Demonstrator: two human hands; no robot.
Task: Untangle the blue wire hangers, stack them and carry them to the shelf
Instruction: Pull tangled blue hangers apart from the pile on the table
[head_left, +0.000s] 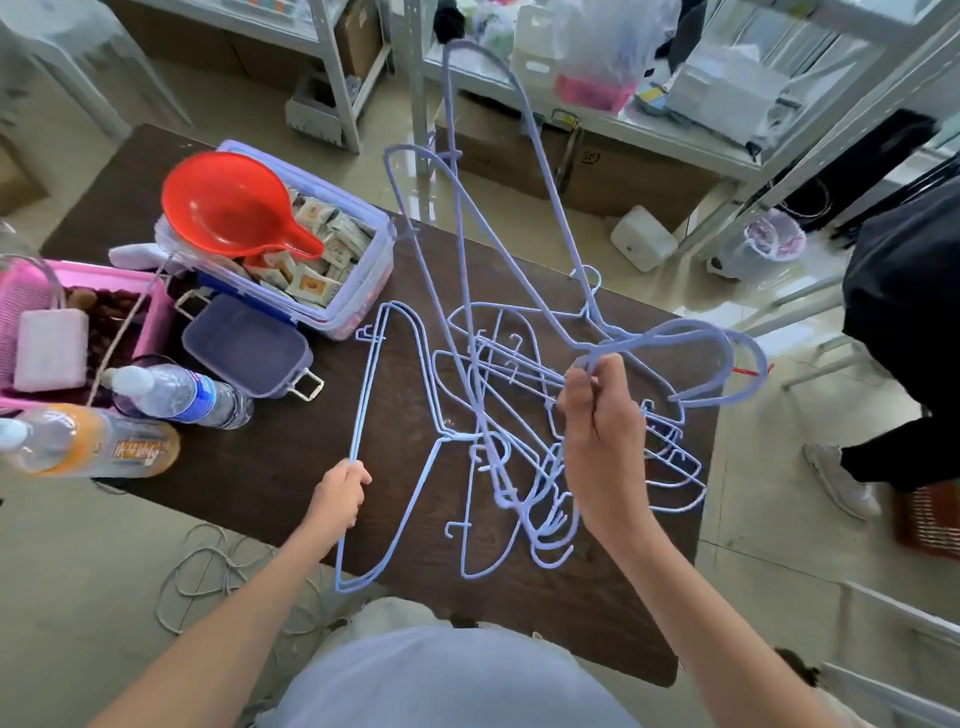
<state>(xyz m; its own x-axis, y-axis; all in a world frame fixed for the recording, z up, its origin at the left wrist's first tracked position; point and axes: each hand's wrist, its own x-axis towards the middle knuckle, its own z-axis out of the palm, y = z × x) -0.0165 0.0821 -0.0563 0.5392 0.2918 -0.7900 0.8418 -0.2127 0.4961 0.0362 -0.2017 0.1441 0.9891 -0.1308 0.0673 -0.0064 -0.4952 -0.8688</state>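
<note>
Several blue wire hangers lie tangled (511, 415) on the dark wooden table (291, 452). My right hand (597, 431) is shut on the hooks of two raised hangers (462, 208), which stand up from the pile and lean away from me. A small flat stack of hangers (371, 395) lies apart at the left of the tangle. My left hand (340, 493) grips the long straight bar of that stack near the table's front edge.
At the left of the table stand a clear lidded box (358, 291) with a red scoop (228, 208), a pink basket (156, 312), a small lidded tub (244, 343) and two bottles (182, 397). White metal shelves (613, 119) stand behind the table. A person in black (904, 322) stands at right.
</note>
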